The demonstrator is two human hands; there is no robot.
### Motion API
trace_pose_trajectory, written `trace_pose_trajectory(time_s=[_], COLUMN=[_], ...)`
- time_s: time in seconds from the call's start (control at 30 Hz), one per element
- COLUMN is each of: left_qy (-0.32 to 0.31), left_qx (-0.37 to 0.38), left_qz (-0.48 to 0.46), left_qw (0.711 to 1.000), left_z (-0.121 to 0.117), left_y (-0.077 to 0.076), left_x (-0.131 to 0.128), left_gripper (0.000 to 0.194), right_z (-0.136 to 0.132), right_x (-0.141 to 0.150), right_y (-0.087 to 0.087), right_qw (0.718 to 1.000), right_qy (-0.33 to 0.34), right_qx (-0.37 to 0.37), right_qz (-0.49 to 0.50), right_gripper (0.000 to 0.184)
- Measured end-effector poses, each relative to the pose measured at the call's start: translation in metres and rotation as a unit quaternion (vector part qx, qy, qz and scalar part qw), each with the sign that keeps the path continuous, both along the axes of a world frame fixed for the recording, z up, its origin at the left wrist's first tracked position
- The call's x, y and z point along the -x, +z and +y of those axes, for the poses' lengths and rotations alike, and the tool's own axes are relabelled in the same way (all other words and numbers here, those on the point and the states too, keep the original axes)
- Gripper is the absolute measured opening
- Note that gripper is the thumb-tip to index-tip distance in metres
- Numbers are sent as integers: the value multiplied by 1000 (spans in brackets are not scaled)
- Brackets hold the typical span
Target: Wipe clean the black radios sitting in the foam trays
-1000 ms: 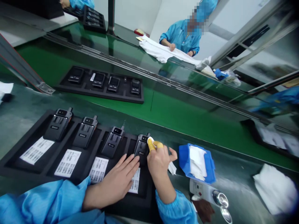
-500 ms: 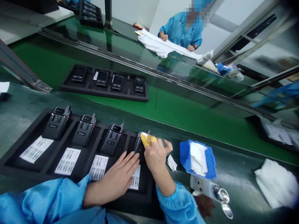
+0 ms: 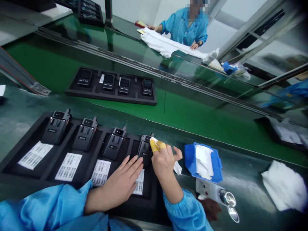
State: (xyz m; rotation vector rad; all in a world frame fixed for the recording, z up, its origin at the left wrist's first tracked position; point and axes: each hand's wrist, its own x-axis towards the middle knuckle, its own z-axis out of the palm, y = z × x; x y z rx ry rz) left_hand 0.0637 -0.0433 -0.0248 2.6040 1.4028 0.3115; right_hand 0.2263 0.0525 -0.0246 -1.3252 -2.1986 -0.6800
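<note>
We've got the big black tray (image 3: 22,144) under our left fingers (image 3: 131,167), which are open and flat, touching its rightmost radio (image 3: 144,149); our yellow-capped right fingers (image 3: 154,147) grip a white wipe (image 3: 152,140) on its top corner.

Blue-clad person (image 3: 184,29), long white cloth (image 3: 160,43), slanted bar (image 3: 20,73)

Ok so I count four black handhelds (image 3: 83,138) and four barcode labels (image 3: 68,166), all at or left of the left hand (image 3: 115,191). Beyond it there's four screen-up handhelds (image 3: 108,82), plus one blue bin (image 3: 190,158) right of the right hand (image 3: 165,163).
</note>
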Motion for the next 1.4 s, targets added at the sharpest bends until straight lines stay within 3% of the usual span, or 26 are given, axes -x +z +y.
trace_pose_trajectory(time_s=[0.5, 0.73, 0.93, 1.07, 1.17, 1.3, 1.4], left_qy=[4, 2, 11, 86, 152, 136, 127], left_qx=[3, 15, 37, 12, -10, -20, -20], left_qz=[-26, -18, -62, -43, -8, -4, -12], left_qw=[1000, 1000, 997, 995, 988, 990, 992], left_z=[-1, -1, -12, -24, -31, -36, -37], left_y=[-4, -7, 9, 18, 10, -5, -9], left_x=[1, 0, 7, 35, 61, 77, 76], left_gripper=[57, 57, 50, 46, 45, 51, 54], right_z=[0, 2, -11, -19, -19, -12, -6], right_x=[-12, -4, -13, 15, 51, 94, 111], right_y=[-7, -8, 1, 12, 13, 7, 5], right_qw=[996, 997, 997, 998, 996, 992, 989], right_qy=[-79, -67, -67, -22, 40, 102, 124], right_qx=[29, 27, 12, 36, 61, 78, 84], right_qz=[26, 6, 24, 44, 49, 16, -1], right_gripper=[26, 23, 20, 18, 21, 24, 24])
